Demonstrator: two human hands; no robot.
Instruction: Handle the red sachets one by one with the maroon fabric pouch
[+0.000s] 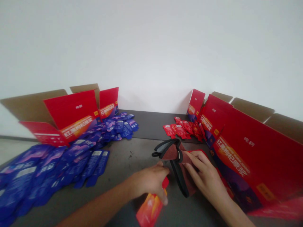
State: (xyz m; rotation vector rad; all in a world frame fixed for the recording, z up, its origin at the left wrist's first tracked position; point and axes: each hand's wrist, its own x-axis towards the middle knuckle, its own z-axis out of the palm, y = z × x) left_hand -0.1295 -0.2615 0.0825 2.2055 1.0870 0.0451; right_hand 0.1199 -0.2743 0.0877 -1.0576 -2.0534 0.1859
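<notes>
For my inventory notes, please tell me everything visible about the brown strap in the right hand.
The brown strap looks like fabric, edged in black, with grey showing inside its bend. A dark band crosses it. One part loops leftward; another hangs down. The right hand pinches it over the dark table.

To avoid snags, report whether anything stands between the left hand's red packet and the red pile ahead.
Yes: in this view, the brown strap in the right hand stands between the red packet and the red pile.
</notes>
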